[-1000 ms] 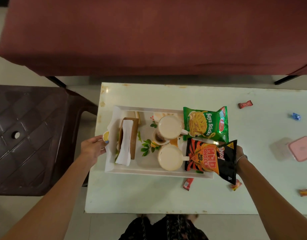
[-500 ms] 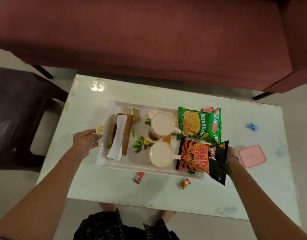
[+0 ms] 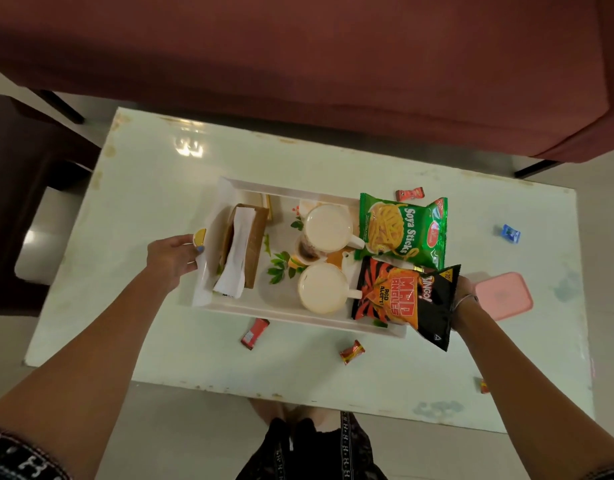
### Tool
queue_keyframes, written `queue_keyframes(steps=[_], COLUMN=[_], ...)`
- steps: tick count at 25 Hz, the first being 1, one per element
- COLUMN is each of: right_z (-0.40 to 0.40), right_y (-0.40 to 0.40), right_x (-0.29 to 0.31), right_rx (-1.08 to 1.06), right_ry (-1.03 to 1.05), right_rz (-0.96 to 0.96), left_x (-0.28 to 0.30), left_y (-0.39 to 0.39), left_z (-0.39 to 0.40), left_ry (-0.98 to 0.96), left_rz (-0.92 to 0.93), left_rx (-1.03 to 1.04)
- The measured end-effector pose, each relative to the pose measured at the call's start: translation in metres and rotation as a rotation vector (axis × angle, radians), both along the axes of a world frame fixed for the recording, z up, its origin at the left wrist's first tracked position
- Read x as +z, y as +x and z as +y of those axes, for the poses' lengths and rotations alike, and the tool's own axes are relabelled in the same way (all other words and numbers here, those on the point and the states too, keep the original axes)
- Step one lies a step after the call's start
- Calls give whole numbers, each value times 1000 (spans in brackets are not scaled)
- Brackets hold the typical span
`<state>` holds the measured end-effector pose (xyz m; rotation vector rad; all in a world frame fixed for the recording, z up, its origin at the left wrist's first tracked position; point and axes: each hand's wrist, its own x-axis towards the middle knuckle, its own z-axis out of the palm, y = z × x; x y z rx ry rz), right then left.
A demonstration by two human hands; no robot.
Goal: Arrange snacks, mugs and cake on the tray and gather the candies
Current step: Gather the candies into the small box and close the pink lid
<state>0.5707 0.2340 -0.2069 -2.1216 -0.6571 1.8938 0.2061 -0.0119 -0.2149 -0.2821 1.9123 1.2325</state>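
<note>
Behind everything runs a long maroon sofa [image 3: 298, 64], and in front of it stands a pale, glossy low table [image 3: 153, 188] with worn edges. On the table sits a white rectangular tray [image 3: 284, 308], loaded. At its left end lies a brown wrapped cake [image 3: 251, 244] with a white napkin [image 3: 236, 258] draped along it. Two mugs [image 3: 328, 228] of pale drink stand one behind the other in the middle, handles pointing right. At the far right corner a green Soya Sticks packet [image 3: 404, 228] overhangs the rim, and nearer lies a black and orange Mad Angles packet [image 3: 407, 299], sticking out past the tray's right end.

The person's left hand [image 3: 172, 256] grips the tray's left end, fingers curled round the rim, thumb on top beside a small yellow-capped thing. The right hand [image 3: 466, 297] is at the right end, mostly hidden behind the black packet; I cannot tell how its fingers lie.

Candies lie loose on the table: a red one [image 3: 409, 194] just beyond the green packet, a blue one [image 3: 510, 233] far right, a red bar [image 3: 255, 333] and a red-yellow sweet [image 3: 351, 352] near the tray's near edge, another at the near right edge [image 3: 484, 386]. A pink-lidded box [image 3: 504, 296] sits right of the right wrist.
</note>
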Motion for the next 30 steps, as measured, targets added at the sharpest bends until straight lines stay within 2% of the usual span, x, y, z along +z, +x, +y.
queue_keyframes(steps=[8,24,30], right_z=[1,2,8], right_y=[4,11,16], right_x=[-31,-38,-29], right_rx=[-23,7,102], right_ry=[-36,-66,-66], right_rz=[-24,-47,-56], left_x=[-21,-20,-15], left_y=[-3,-1,0], left_z=[15,23,27], left_ry=[-65,-126,-305], left_rz=[15,-1,33], left_rx=[-16,-35,-47])
